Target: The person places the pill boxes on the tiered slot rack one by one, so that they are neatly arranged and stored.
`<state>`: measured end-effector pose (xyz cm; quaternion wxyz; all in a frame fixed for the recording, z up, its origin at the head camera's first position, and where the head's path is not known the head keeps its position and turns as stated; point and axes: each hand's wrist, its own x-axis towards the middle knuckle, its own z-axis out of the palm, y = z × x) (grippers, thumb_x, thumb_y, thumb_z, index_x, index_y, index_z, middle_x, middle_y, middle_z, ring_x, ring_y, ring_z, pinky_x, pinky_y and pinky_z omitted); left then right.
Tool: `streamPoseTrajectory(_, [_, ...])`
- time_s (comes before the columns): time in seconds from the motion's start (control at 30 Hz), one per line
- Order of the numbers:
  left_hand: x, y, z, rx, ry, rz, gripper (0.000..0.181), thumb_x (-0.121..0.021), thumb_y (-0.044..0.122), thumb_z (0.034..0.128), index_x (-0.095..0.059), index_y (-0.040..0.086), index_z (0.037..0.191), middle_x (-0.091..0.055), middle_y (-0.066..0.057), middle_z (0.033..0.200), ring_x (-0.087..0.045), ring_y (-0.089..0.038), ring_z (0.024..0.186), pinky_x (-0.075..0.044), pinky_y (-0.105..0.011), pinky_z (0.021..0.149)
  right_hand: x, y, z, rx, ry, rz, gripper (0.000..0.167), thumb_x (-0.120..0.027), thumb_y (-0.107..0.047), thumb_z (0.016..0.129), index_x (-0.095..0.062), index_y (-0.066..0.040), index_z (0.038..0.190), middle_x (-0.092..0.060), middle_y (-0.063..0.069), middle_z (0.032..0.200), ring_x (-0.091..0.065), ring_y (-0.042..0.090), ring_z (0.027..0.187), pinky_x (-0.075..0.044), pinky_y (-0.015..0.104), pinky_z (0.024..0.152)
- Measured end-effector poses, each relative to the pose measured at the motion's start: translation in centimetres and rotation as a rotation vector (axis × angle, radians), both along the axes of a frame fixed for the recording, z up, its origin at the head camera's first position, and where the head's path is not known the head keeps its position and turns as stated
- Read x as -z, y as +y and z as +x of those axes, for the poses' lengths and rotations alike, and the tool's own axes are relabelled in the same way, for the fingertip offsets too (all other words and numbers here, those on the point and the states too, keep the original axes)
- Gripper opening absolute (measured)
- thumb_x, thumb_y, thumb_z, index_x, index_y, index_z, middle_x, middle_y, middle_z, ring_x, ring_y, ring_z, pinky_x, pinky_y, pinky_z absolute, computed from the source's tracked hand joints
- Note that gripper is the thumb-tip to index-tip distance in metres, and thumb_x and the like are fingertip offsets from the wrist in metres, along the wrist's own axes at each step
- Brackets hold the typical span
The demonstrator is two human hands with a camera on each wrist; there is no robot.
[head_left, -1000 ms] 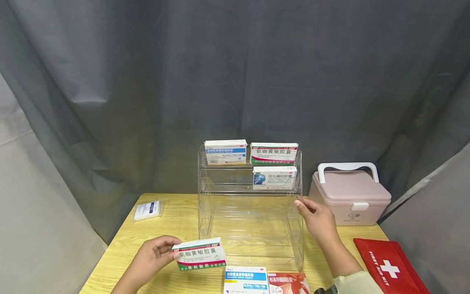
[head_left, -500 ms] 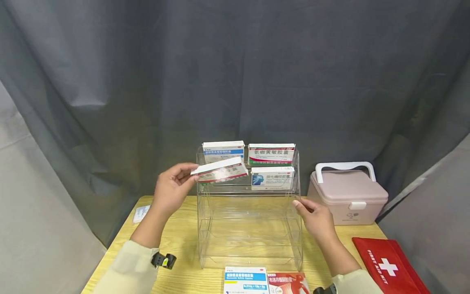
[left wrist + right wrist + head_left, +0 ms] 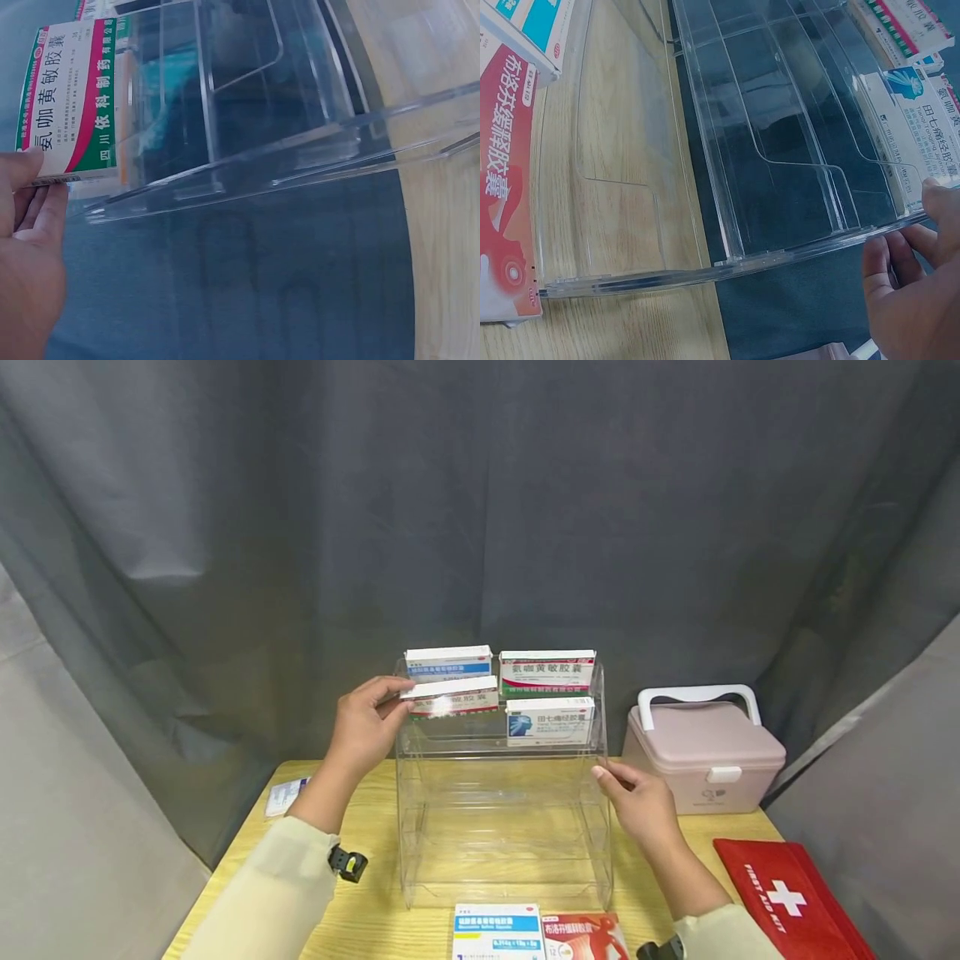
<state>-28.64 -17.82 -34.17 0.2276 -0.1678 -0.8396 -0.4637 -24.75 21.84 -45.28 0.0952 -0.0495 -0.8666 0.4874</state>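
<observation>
My left hand [image 3: 366,722] pinches the left end of a white medicine box [image 3: 453,697] with red and green bands. In the left wrist view, thumb and fingers hold the edge of this box [image 3: 71,94]. It is at the left of the clear acrylic rack's [image 3: 506,892] second tier, in front of a blue-and-white box [image 3: 448,662]. My right hand [image 3: 641,802] grips the rack's right side panel, thumb inside and fingers outside in the right wrist view. A matching red-green box [image 3: 547,670] stands top right, above a white box with a blue picture [image 3: 550,723].
A blue-and-white box [image 3: 497,933] and a red box [image 3: 585,937] lie before the rack. To the right are a pink case [image 3: 705,752] with a white handle and a red first aid pouch [image 3: 787,893]. A small white packet [image 3: 283,797] lies at the table's left.
My left hand has lifted the medicine box from low at the front left up to the rack's second tier and levelled it. My right hand keeps its hold on the rack's side.
</observation>
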Motion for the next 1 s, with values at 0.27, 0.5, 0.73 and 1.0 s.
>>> streamPoseTrajectory(0.27, [1.1,-0.1,-0.7,-0.019,-0.011,-0.103,0.03,-0.073,0.002,0.1037,-0.076,0.006,0.133,-0.073,-0.014,0.136,-0.076,-0.032,0.122,-0.066,-0.034,0.101,-0.2,-0.1,0.0,-0.006,-0.006,0.001,0.056,-0.066,-0.048,0.109,-0.067,-0.009,0.149,-0.068,0.021,0.148,-0.067,0.043,0.136,-0.058,0.057,0.113])
streamPoseTrajectory(0.5, [1.5,0.7,-0.7,-0.018,0.034,-0.248,0.029,-0.069,0.004,0.107,-0.075,0.004,0.135,-0.072,-0.016,0.14,-0.074,-0.032,0.124,-0.066,-0.038,0.102,-0.3,-0.1,0.1,0.002,-0.008,-0.004,0.057,-0.066,-0.048,0.109,-0.067,-0.007,0.149,-0.067,0.02,0.148,-0.067,0.043,0.136,-0.058,0.056,0.113])
streamPoseTrajectory(0.73, [1.7,0.9,-0.5,-0.031,0.084,-0.352,0.031,-0.069,0.003,0.1063,-0.074,0.003,0.136,-0.071,-0.016,0.143,-0.069,-0.036,0.134,-0.062,-0.043,0.109,-0.3,-0.2,0.2,-0.002,-0.015,-0.003,0.057,-0.065,-0.048,0.11,-0.066,-0.007,0.15,-0.067,0.021,0.149,-0.066,0.043,0.137,-0.058,0.057,0.113])
streamPoseTrajectory(1.0, [1.8,1.1,-0.5,-0.048,0.089,-0.395,0.032,-0.068,0.005,0.1074,-0.072,0.003,0.139,-0.07,-0.015,0.145,-0.067,-0.036,0.136,-0.063,-0.045,0.109,-0.3,-0.1,0.0,-0.008,-0.014,0.01,0.061,-0.064,-0.052,0.109,-0.066,-0.007,0.15,-0.067,0.022,0.149,-0.066,0.044,0.136,-0.059,0.057,0.112])
